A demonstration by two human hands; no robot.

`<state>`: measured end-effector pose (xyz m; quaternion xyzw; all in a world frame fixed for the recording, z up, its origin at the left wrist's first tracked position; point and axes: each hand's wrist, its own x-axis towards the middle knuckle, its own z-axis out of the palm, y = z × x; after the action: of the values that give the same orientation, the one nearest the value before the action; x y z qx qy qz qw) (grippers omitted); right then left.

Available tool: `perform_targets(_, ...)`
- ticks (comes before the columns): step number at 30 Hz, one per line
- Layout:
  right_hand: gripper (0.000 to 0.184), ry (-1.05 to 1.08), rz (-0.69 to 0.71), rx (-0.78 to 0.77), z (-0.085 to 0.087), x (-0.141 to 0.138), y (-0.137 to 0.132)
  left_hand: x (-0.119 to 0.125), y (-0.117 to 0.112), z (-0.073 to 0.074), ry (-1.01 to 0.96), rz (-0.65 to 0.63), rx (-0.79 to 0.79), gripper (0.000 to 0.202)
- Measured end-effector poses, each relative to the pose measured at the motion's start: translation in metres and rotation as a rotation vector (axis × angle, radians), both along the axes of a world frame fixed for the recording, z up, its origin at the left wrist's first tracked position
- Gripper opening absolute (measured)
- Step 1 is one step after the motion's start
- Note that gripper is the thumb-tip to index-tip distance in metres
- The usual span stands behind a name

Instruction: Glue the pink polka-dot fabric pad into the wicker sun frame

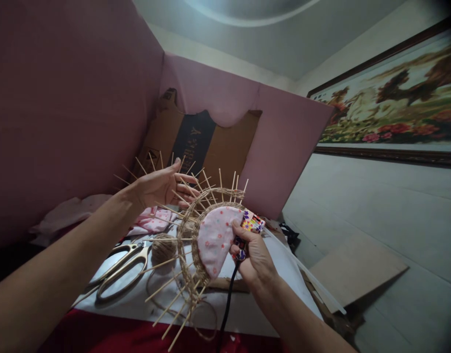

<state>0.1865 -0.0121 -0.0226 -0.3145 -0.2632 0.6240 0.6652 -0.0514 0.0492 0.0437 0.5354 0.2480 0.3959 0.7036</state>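
My right hand (258,255) pinches the straight edge of a half-round craft piece. Its middle is pink floral fabric (216,230), ringed by bands of woven twine (181,240) on thin wooden sticks that fan outward. At that same hand is a small flower-patterned object (253,221) with a black cord (230,294); its kind I cannot make out. My left hand (168,186) is open behind the upper left sticks, fingers stretched and thumb raised; whether it touches them I cannot tell. Below it sit a ball of twine (164,249) and large gold-handled scissors (126,267).
A white work surface (124,310) lies under the craft, with red cloth (111,331) along the near side. Pink floral fabric (152,220) is heaped behind. Cardboard (225,152) leans on the pink panel. To the right are a white stick (310,274) and a flat board (358,269).
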Motion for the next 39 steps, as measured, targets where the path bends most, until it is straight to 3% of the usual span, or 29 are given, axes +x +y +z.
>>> perform_targets(7,0.024,0.000,-0.004,-0.011,0.003,-0.001,-0.003,0.008,-0.008,0.001,0.140,0.078,0.078,0.032)
perform_targets(26,0.030,-0.002,-0.001,0.033,0.003,-0.002,-0.004,0.004,-0.003,0.000,0.226,0.090,0.150,0.029)
perform_targets(29,0.032,-0.001,-0.022,0.045,0.005,-0.001,-0.006,0.003,-0.008,0.005,0.397,0.217,0.225,0.034)
perform_targets(32,0.031,0.012,-0.038,0.041,0.007,0.000,-0.007,0.000,-0.019,0.018,0.598,0.555,0.339,0.035)
perform_targets(33,0.031,0.013,-0.042,0.035,0.008,0.001,-0.006,0.000,-0.025,0.024,0.611,0.703,0.404,0.033)
perform_targets(36,0.031,0.013,-0.049,0.017,0.008,0.004,-0.003,0.004,-0.047,0.039,0.522,0.891,0.574,0.023)
perform_targets(37,0.031,0.015,-0.052,0.016,0.008,0.005,-0.002,0.007,-0.054,0.042,0.519,0.879,0.658,0.020)
perform_targets(39,0.033,0.027,-0.059,0.021,0.007,0.006,0.001,0.017,-0.069,0.042,0.692,0.626,0.811,0.019)
